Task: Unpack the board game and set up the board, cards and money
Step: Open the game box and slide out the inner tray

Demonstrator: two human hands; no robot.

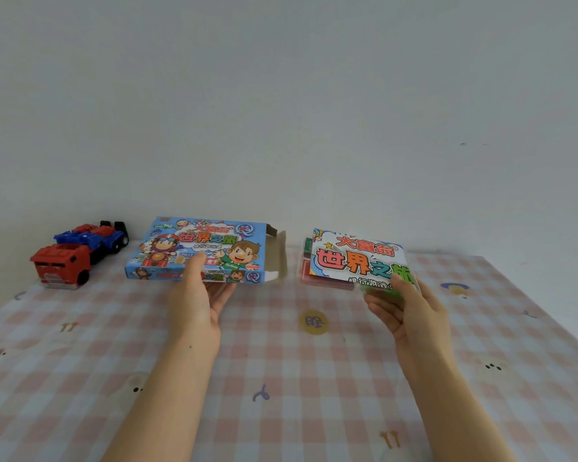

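Observation:
The blue board game box (221, 241) is held level just above the table, its right end flap open. My left hand (197, 295) grips the box's near edge, thumb on top and fingers underneath. To the right, my right hand (404, 308) holds the pulled-out contents bundle (354, 258). Its top is a folded sheet with colourful Chinese lettering. Under the sheet sits a clear packet showing red and green pieces, partly hidden. The bundle is apart from the box, about a hand's width from the open flap.
A pink checked tablecloth (281, 378) covers the table, which meets a plain wall at the back. A red and blue toy truck (77, 255) stands at the far left beside the box. The table's right edge runs diagonally at far right.

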